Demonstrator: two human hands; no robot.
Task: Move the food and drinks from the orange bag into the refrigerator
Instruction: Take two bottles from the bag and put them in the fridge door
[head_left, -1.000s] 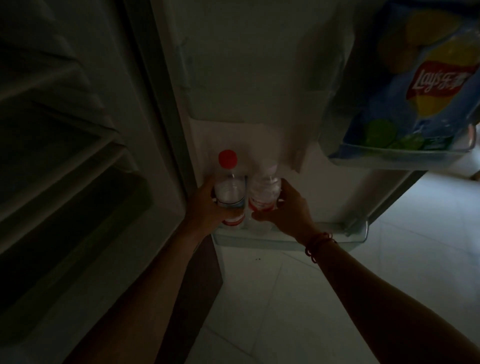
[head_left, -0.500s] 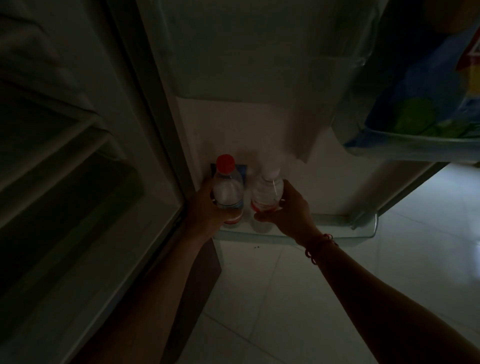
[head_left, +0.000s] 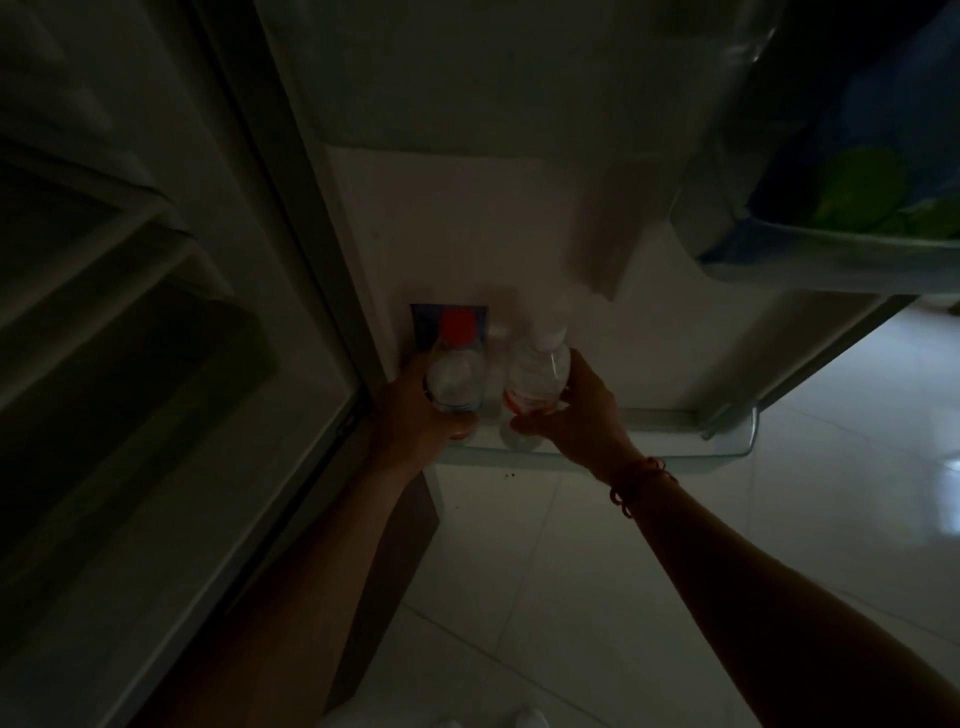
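The scene is dim. My left hand (head_left: 421, 415) grips a clear water bottle with a red cap (head_left: 456, 371), standing in the lowest door shelf (head_left: 675, 447) of the open refrigerator. My right hand (head_left: 571, 415) grips a second clear bottle with a white cap and red label (head_left: 535, 374) just to its right, tilted slightly, over the same shelf. A blue carton (head_left: 423, 325) stands behind the red-capped bottle. A blue chip bag (head_left: 872, 171) sits in the upper door shelf at the top right. The orange bag is out of view.
The refrigerator's dark interior with its shelves (head_left: 130, 260) fills the left side. White floor tiles (head_left: 675, 571) lie below the door. The right part of the lowest door shelf holds nothing visible. A red bracelet (head_left: 641, 480) is on my right wrist.
Both bottles have gone lower into the bottom door shelf, still in my hands. The view has tilted down, so the chip bag has shifted to the top right edge.
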